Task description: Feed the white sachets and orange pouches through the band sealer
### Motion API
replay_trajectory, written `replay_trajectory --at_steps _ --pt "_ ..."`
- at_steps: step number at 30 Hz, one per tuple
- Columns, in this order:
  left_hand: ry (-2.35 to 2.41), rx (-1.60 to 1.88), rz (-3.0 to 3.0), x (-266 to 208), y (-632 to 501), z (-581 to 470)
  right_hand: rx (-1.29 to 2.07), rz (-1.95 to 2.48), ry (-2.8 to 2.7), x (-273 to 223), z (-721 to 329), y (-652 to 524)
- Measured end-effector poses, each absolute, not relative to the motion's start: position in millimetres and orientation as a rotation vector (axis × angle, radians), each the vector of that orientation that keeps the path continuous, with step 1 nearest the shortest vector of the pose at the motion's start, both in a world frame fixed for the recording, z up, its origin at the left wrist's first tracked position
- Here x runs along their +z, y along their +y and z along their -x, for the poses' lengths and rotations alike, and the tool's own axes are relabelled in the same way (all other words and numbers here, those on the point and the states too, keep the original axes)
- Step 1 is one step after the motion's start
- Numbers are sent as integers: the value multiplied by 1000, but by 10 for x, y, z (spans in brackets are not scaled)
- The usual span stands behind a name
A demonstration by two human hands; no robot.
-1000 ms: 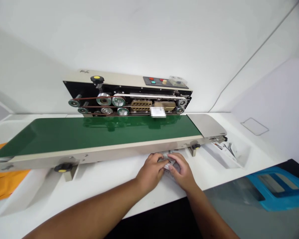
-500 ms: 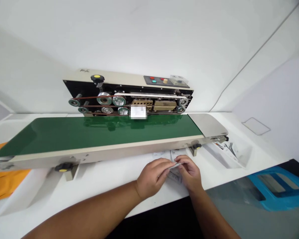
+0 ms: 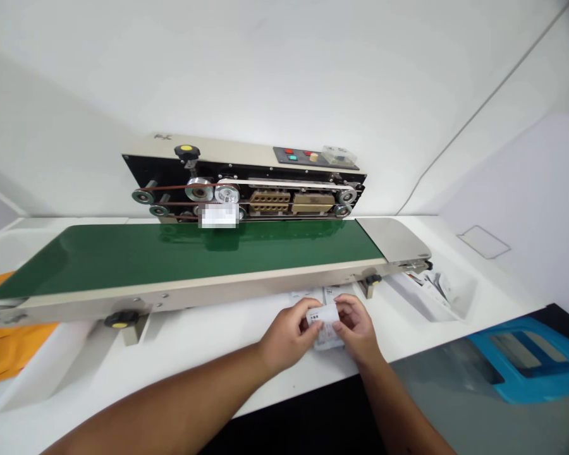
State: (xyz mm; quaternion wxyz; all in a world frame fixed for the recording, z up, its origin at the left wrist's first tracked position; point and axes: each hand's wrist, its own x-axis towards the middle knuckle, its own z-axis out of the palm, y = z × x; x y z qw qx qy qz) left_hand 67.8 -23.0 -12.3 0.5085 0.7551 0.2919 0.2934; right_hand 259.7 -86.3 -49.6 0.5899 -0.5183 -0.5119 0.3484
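Between my two hands is a small white printed packet [image 3: 323,315], its face turned toward me. My left hand [image 3: 291,335] pinches its left edge, thumb in front. My right hand [image 3: 358,328] grips the right edge with thumb and fingers. More printed packets [image 3: 330,293] lie on the white table just behind, partly under the conveyor's front edge. Beyond them stands a band sealing machine [image 3: 246,170] with a green conveyor belt [image 3: 180,256]. A white piece with a blurred-out face [image 3: 219,215] hangs at the machine's rollers above the belt.
To the right sits a white bin [image 3: 439,297] holding small flat pieces. Orange material [image 3: 14,351] lies in a white bin at the left. A blue-lidded container [image 3: 531,357] stands below the table's right edge. Black-knobbed supports [image 3: 123,319] hold up the conveyor.
The packet in my hands has tipped from edge-on to showing its printed face. Along the sealing machine, the white piece has travelled left.
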Motion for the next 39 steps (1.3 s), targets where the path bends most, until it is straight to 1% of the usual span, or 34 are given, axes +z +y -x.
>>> replay_trajectory --at_steps 3,8,18,24,26,28,31,33,34,36,39 --pt "701 765 -1723 -136 -203 -681 885 1280 -1300 -466 -2614 -854" --pt "616 725 -1832 -128 -206 -667 790 1378 -1373 -469 -2690 -871" --pt "606 670 -1661 -153 -194 -702 898 1368 -1171 -601 -2734 -886" --pt "653 664 -1569 -184 -205 -712 805 1366 -1043 -584 -2715 -890" --pt "655 654 -1523 -197 -201 -716 829 1390 -1114 -480 -2740 -897" --pt "660 635 -1530 -207 -198 -716 916 1435 -1298 -289 -2789 -909" --pt "655 651 -1657 -220 -201 -713 1019 1473 -1696 126 -2922 -921" --pt "617 704 -1716 -228 -206 -713 1060 1453 -1856 423 -3062 -892" --pt "597 734 -1721 -231 -206 -714 1086 1453 -1856 560 -3147 -855" --pt "583 770 -1701 -235 -201 -717 1083 1468 -1657 794 -3329 -718" --pt "611 792 -1687 -235 -183 -720 857 1387 -1236 1037 -3566 -350"
